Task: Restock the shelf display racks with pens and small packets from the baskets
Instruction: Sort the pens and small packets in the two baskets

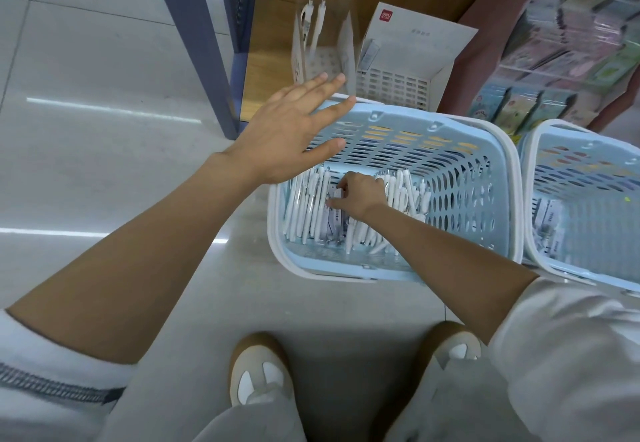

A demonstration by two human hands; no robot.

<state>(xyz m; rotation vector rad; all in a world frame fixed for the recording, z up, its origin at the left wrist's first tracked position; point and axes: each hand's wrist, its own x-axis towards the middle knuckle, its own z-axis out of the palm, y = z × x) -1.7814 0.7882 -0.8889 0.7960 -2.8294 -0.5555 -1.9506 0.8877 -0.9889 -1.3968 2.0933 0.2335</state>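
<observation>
— Fingers [332, 107] of our left hand [287, 130] were spread and relaxed, gripping nothing, over the rim of the basket [408, 119] at ten o'clock.
— And our right hand [362, 196]?
— We had it down inside the basket, pinching a small packet [337, 194] among the white pens [308, 209].
— Where were the display racks [394, 87]?
— On the shelf [258, 95] at twelve o'clock, just past the basket. We had a second basket [595, 234] at three o'clock.
</observation>
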